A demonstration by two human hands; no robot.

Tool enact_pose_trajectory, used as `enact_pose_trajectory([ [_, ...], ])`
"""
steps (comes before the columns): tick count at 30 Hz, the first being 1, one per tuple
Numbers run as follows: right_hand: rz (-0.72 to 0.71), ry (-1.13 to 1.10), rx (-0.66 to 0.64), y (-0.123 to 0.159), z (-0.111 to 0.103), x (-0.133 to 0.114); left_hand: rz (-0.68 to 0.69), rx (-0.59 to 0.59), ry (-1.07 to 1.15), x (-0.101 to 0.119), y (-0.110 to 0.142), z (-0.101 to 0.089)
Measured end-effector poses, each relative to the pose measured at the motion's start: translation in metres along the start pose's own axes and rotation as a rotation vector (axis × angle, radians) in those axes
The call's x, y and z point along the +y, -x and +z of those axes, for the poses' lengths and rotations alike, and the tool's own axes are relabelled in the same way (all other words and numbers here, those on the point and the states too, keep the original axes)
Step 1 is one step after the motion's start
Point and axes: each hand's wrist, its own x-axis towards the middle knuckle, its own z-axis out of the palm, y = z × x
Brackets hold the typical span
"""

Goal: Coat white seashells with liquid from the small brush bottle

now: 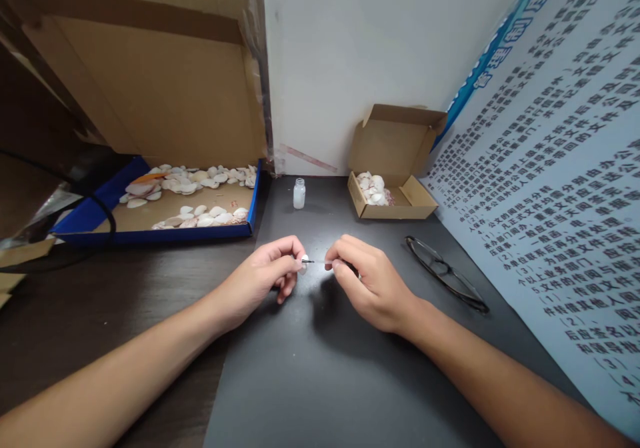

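My left hand (270,273) pinches a small white shell (304,261) between thumb and forefinger, just above the dark desk mat (320,368). My right hand (367,283) holds a thin brush (315,262) whose dark tip touches the shell. The two hands sit close together at the middle of the mat. A small glass bottle (299,193) with white contents stands open behind them, near the wall.
A blue tray (150,235) with several shells lies at the back left under a big cardboard box (150,81). A small open carton (393,198) holding several shells sits back right. Black glasses (445,273) lie right of my hand. A printed poster (550,168) leans along the right.
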Motion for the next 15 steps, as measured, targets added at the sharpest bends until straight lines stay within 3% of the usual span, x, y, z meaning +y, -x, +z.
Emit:
enact_pose_trajectory([
  [7,0.094,0.085,0.022,-0.0025,0.0008,0.0009,-0.006,0.002,0.001,0.0008,0.0004,0.0002],
  [13,-0.053,-0.018,0.044,0.0004,-0.0013,-0.0014,-0.007,0.009,0.005,0.0014,0.0005,0.0006],
  [15,-0.042,-0.007,0.039,0.0007,-0.0007,-0.0012,-0.011,0.006,0.008,0.0013,0.0004,0.0002],
])
